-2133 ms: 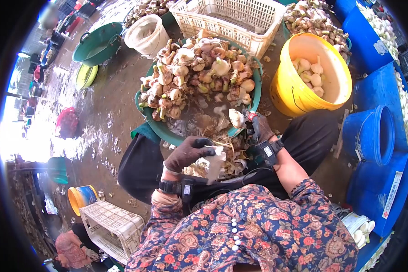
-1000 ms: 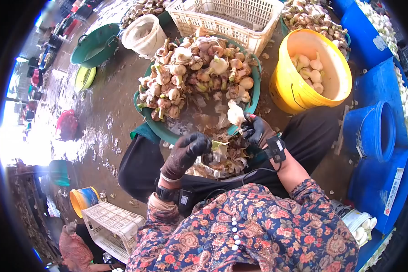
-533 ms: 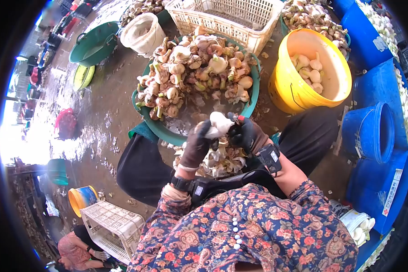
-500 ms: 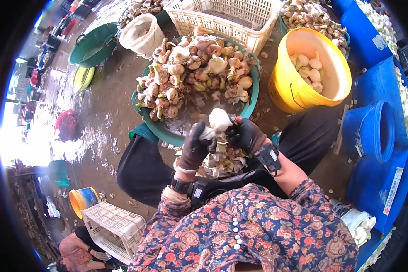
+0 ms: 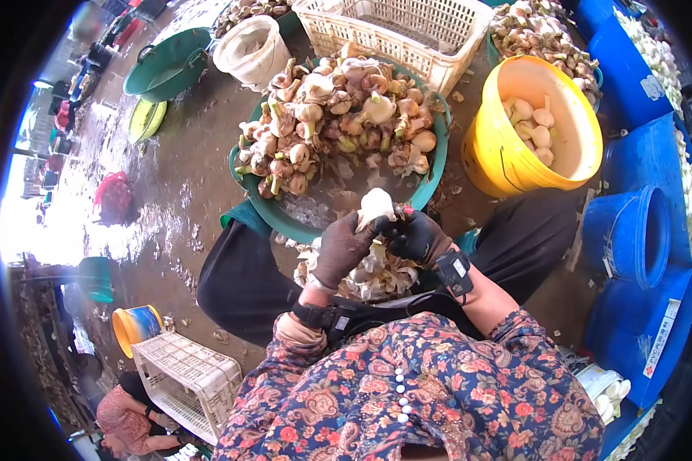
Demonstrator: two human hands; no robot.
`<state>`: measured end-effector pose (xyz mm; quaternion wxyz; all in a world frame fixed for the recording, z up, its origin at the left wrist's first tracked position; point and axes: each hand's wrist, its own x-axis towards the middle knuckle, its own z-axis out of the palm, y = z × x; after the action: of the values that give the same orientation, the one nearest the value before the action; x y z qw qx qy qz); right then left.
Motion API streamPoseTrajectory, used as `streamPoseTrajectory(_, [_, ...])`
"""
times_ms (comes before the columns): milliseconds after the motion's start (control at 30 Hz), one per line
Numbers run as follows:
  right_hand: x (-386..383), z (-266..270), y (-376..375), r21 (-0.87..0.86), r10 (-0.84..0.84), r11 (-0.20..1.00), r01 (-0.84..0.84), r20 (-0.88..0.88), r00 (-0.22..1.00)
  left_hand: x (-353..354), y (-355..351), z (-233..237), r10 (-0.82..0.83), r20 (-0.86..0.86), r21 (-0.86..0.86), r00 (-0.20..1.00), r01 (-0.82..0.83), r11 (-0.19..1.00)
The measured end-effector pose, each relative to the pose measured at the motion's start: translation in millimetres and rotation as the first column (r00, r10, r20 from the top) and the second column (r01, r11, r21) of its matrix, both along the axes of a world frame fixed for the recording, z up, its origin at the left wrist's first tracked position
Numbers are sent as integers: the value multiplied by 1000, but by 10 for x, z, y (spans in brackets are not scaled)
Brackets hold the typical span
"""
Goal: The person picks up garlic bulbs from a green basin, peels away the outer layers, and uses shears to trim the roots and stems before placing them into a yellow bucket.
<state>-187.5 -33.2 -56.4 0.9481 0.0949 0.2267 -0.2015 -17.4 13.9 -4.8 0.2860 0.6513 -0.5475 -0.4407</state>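
A white peeled garlic bulb [image 5: 376, 206] is held between my two gloved hands, over the near rim of a green basin [image 5: 436, 180]. My left hand [image 5: 344, 247] closes on its left side. At its right, my right hand [image 5: 415, 237] is closed around something small with a red end, mostly hidden by the fingers. Unpeeled garlic [image 5: 307, 115] is heaped in the basin. Below my hands lies a pile of loose garlic skins [image 5: 380, 275].
A yellow bucket [image 5: 484, 142] with white bulbs stands right of the basin. Beyond are a white crate [image 5: 384, 38] and white bucket [image 5: 252, 54]. Blue tubs [image 5: 627, 230] line the right. Another person [image 5: 127, 419] is at lower left, beside a crate [image 5: 188, 365].
My left hand has turned and moved up against the bulb, its back now showing. The whole view has shifted slightly.
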Motion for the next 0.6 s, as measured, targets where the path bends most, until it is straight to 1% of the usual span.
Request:
streamPoseTrajectory(33, [9,-32,4,0,-1,1000,1,1,1000,-25,-2,-41,26,68,-47,997,-23,999])
streamPoseTrajectory(67, [19,-99,14,-51,-10,999,7,-77,997,-33,18,-73,23,69,-46,997,-20,999])
streamPoseTrajectory(100, [32,-141,21,-101,-23,995,7,-154,988,-59,22,22,97,-231,75,968,-82,994])
streamPoseTrajectory(133, [24,-179,6,-118,-2,993,-8,-79,997,-71,28,73,198,-498,207,844,-106,973])
streamPoseTrajectory(167, [22,-219,-6,-118,3,993,-12,-80,997,-70,39,59,202,-498,208,843,-110,972])
streamPoseTrajectory(200, [23,-230,-16,-140,19,990,-19,-2,1000,-63,48,40,361,-655,282,663,-229,932])
streamPoseTrajectory(233, [9,-233,-11,-157,32,987,-20,74,997,-82,42,122,489,-759,381,430,-316,869])
streamPoseTrajectory(267, [-21,-239,-59,-199,33,980,-20,67,997,9,87,260,446,-879,402,168,-245,883])
streamPoseTrajectory(300, [-58,-318,-55,-197,22,980,-9,67,998,131,78,363,201,-979,192,17,-227,955])
streamPoseTrajectory(367, [-117,-525,-107,-75,-77,995,69,-119,990,409,102,503,83,-984,56,158,-167,984])
streamPoseTrajectory(400, [-89,-420,-107,-43,-92,995,85,-229,969,376,110,651,123,-833,34,539,-172,984])
streamPoseTrajectory(433, [-89,-341,-115,-43,-81,996,73,-223,971,366,72,768,143,-536,11,832,-162,987])
streamPoseTrajectory(467, [-101,-269,-137,-92,-58,995,33,-277,959,571,51,509,-19,-367,339,930,153,928])
streamPoseTrajectory(500, [-91,-165,-153,-140,-38,990,-9,-329,943,574,85,283,-374,-164,234,913,404,884])
streamPoseTrajectory(533, [-36,34,-176,-194,-80,981,-22,-505,859,518,169,195,-522,205,147,828,501,853])
streamPoseTrajectory(567, [-66,-10,-231,-260,-93,963,-69,-561,823,483,228,117,-553,552,106,624,605,789])
streamPoseTrajectory(600, [-175,-404,-341,-504,-222,851,-149,-602,767,531,168,-57,-520,456,182,722,497,849])
